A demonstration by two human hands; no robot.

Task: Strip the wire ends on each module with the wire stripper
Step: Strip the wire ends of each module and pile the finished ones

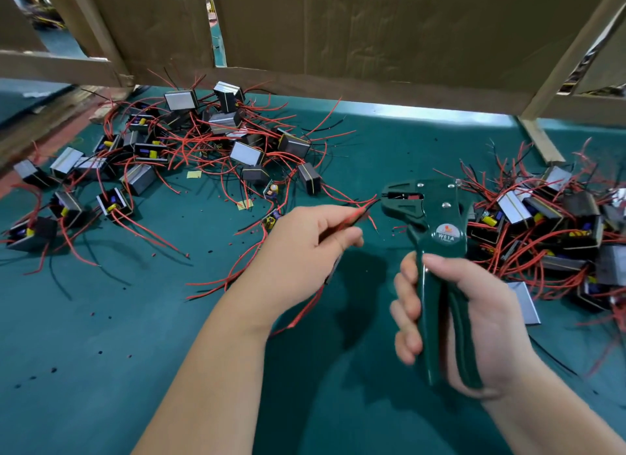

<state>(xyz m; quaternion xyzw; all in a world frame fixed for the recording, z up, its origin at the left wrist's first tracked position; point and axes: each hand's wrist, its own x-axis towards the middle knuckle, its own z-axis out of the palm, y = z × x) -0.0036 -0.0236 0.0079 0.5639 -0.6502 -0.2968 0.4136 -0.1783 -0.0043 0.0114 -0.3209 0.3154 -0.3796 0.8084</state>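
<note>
Head view: the left hand (315, 241) pinches a bundle of red wires (355, 212) between thumb and fingers. The tips point toward three o'clock at the tool's mouth, apparently so they feed in together. The right hand (450, 322) has its fingers curled round both handles of the green wire stripper (437, 238), jaws facing nine o'clock, just beside the wire ends. Whether they are inserted cannot be told. Two module piles sit on the green surface (101, 336), one at ten o'clock (216, 122) and one at three o'clock (515, 207), likely sorting stock.

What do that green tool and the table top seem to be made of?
Wire stripper: glossy dark green handles, likely plastic-coated metal; shiny silver rivets on the head. Table top: matte teal sheet, perhaps rubber; little glare.
</note>
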